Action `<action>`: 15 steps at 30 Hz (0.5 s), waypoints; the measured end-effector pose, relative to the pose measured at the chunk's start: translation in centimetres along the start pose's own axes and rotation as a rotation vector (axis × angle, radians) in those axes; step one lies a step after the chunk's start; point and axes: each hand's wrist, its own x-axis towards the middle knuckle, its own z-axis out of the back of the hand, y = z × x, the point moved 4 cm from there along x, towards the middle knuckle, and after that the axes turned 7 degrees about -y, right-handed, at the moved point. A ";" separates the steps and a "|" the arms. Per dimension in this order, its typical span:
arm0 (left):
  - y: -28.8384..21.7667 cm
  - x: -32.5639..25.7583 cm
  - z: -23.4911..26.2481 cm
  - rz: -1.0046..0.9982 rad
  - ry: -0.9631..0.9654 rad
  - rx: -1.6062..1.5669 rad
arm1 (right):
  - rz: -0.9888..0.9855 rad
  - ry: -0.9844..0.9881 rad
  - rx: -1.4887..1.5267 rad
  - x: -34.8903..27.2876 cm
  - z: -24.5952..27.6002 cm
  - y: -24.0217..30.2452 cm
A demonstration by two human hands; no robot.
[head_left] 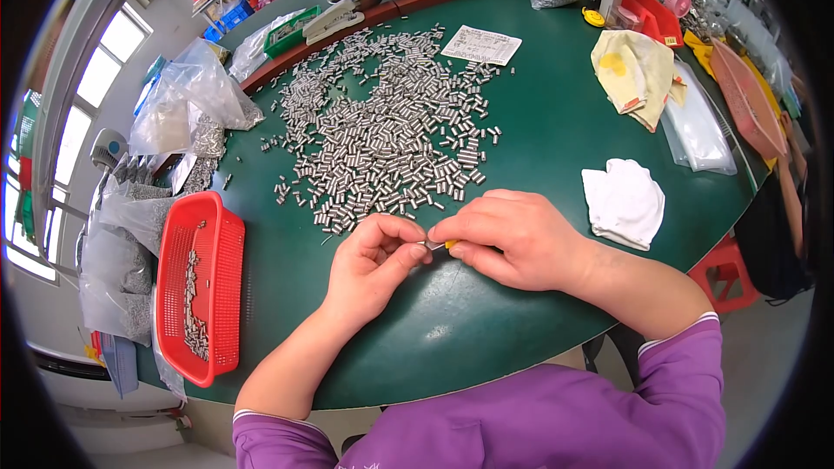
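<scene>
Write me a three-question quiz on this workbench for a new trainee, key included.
1. Which hand holds the yellow item?
2. True or false: the red basket has small metal pieces in it.
3. Where does the paper sheet lie relative to the big metal pile?
A) near side
B) far right
C) left

Key: 1. The right hand; 2. True; 3. B.

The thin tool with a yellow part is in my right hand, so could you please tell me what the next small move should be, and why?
I would probably ease the thin tool gently toward the left fingertips with the right hand, since its metal shaft points at them and the left hand seems to pinch a small metal piece.
</scene>
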 end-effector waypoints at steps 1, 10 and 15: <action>-0.1 0.0 0.0 0.000 0.000 0.001 | -0.008 -0.003 0.003 0.0 0.0 0.0; 0.2 -0.1 0.1 0.109 0.064 0.086 | 0.139 -0.010 -0.195 0.0 0.3 0.8; -0.1 -0.2 -0.2 0.158 0.117 0.189 | 0.247 -0.035 -0.311 0.0 0.6 1.6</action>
